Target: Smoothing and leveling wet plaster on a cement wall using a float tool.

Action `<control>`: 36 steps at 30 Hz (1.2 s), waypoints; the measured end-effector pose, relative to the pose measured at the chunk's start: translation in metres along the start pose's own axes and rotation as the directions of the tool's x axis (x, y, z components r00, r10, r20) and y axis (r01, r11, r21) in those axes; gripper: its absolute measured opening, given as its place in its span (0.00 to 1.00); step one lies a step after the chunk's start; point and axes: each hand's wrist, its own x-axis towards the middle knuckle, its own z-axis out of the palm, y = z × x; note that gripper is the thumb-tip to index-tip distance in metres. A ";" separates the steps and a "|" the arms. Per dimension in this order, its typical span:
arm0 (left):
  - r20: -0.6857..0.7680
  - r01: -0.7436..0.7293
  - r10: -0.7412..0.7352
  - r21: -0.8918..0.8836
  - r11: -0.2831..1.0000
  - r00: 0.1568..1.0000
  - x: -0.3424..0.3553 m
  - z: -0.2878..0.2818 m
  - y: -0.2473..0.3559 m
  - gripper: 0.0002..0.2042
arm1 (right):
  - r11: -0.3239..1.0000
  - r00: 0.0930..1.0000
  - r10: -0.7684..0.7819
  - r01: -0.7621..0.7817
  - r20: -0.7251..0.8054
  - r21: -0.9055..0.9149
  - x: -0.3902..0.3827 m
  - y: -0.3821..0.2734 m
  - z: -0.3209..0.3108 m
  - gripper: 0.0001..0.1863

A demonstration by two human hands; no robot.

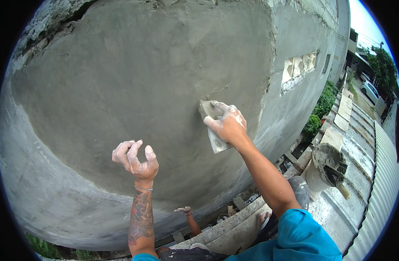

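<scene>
My right hand (pixel 230 124) is closed around a plastering float (pixel 216 141), a small flat block smeared with grey plaster. The float lies against the wet-looking grey plaster (pixel 134 74) on the wall, with a few rough ridges just above it. To the left, my left hand (pixel 136 158) is raised in front of the same plaster, fingers bent but apart, with nothing in it. Whitish plaster coats the fingers of both hands.
At right, a bucket (pixel 317 176) of mortar with a wooden-handled tool (pixel 340 185) stands on metal roofing (pixel 338 209). Planks (pixel 234 226) run below me. Another person's hand (pixel 184 210) reaches up from beneath. A vent opening (pixel 299 66) pierces the wall further right.
</scene>
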 end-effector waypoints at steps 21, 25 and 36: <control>-0.010 0.015 -0.015 0.009 1.000 1.000 0.000 0.006 0.001 0.10 | 0.979 0.994 -0.106 0.107 0.017 -0.174 -0.007 -0.023 0.010 0.35; -0.006 0.009 -0.009 -0.001 1.000 1.000 0.000 0.007 0.004 0.10 | 0.998 0.988 -0.004 0.014 -0.153 0.065 0.015 -0.003 -0.018 0.36; -0.013 0.024 -0.025 -0.024 0.999 1.000 -0.001 0.010 0.006 0.10 | 0.981 0.997 0.051 -0.038 -0.065 0.189 0.022 0.007 -0.024 0.33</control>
